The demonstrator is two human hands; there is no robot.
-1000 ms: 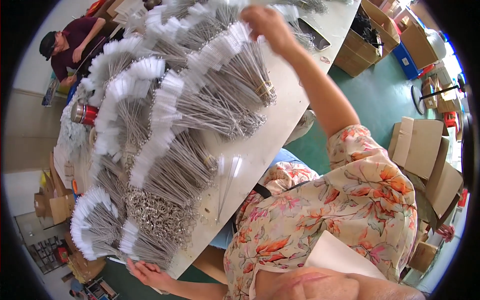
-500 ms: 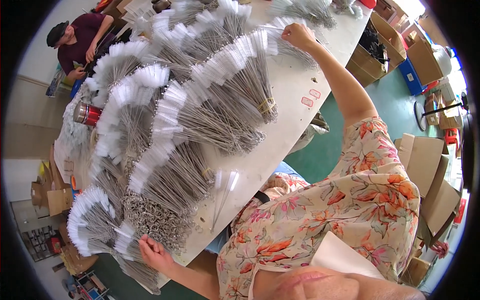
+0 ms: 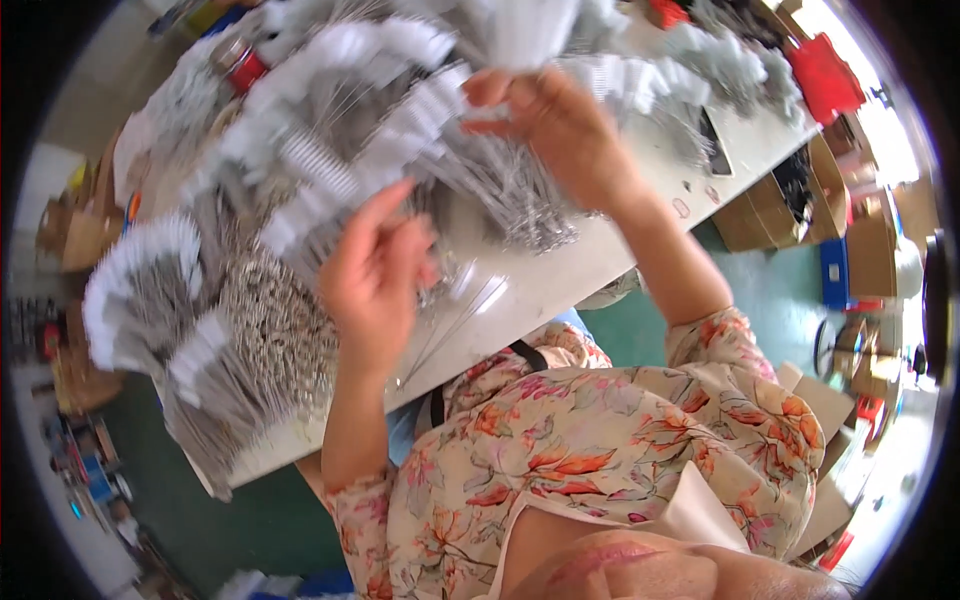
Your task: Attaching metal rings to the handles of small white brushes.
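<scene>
My left hand [image 3: 375, 275] is raised over the table's near side, blurred, its index finger stretched out and the other fingers loosely bent, with nothing visible in it. My right hand [image 3: 570, 140] is up over the far brushes. Its fingers close at the base of a blurred bunch of white-bristled wire brushes [image 3: 522, 32], whose stems are hidden. Between and below my hands lie rows of wire-handled brushes [image 3: 510, 195], white bristles pointing away. A few loose brushes [image 3: 450, 325] lie near the front edge. Left of them is a heap of small metal rings [image 3: 275, 320].
More brush bundles [image 3: 150, 285] cover the left end of the white table [image 3: 630, 265]. A red tumbler [image 3: 240, 66] stands at the back left. A dark phone [image 3: 714, 140] and a red bag [image 3: 826, 78] lie to the right. Cardboard boxes [image 3: 765, 215] stand beyond the right edge.
My left hand has lifted from the brushes at the left and come toward the middle. My right hand has moved left and up with the brushes. The view has shifted.
</scene>
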